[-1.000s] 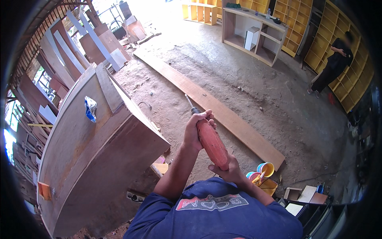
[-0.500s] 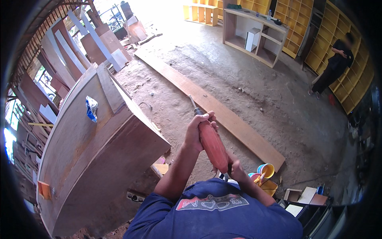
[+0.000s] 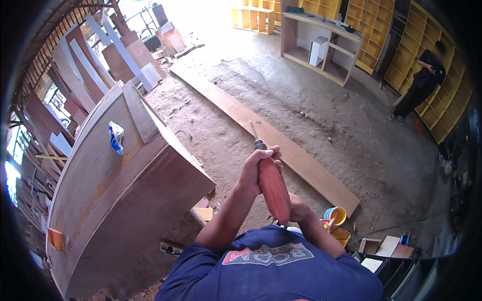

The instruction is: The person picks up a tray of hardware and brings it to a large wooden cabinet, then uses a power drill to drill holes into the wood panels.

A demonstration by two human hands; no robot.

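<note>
In front of my chest I hold a red-orange power drill [image 3: 274, 185], with a dark collar at its front and a long thin bit [image 3: 253, 129] pointing up and away over the long board. My left hand [image 3: 253, 170] is wrapped round the front of the body, thumb on top just behind the collar. At the rear right side, my right hand [image 3: 299, 208] is closed on the drill, low down. Its fingers are partly hidden behind the body.
A big curved wooden cabinet [image 3: 115, 200] stands close on my left, with a blue-and-white packet [image 3: 116, 137] on it. A long board [image 3: 296, 160] lies on the dirt floor ahead. Buckets [image 3: 336, 214] stand at my right. A person [image 3: 427, 80] stands by yellow shelves [image 3: 454, 95] far right.
The drill and both hands have shifted slightly right. The drill now points more nearly straight away from me. The right hand shows more clearly, no longer blurred.
</note>
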